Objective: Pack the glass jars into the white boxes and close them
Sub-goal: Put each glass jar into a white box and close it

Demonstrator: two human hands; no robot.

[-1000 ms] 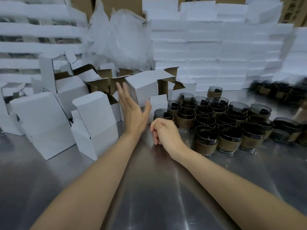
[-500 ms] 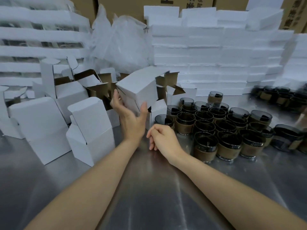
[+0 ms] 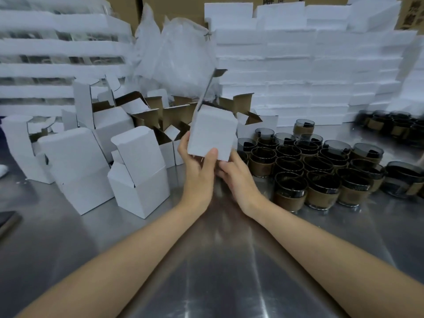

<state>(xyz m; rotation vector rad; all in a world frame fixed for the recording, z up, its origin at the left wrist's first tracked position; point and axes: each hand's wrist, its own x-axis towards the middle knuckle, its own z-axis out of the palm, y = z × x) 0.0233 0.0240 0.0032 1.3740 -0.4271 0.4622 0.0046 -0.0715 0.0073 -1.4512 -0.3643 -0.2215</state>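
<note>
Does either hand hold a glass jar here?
No, the left hand and right hand both hold a white box, while the glass jars stand on the table.

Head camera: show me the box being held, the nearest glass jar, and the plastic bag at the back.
held box (image 3: 212,134), head view, middle of its white front face.
nearest glass jar (image 3: 289,200), head view, its brown band.
plastic bag (image 3: 179,49), head view, crumpled middle.

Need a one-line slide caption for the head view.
Left hand grips an open-topped white box, right hand at its base, over a steel table; glass jars clustered right, more boxes left.
</note>
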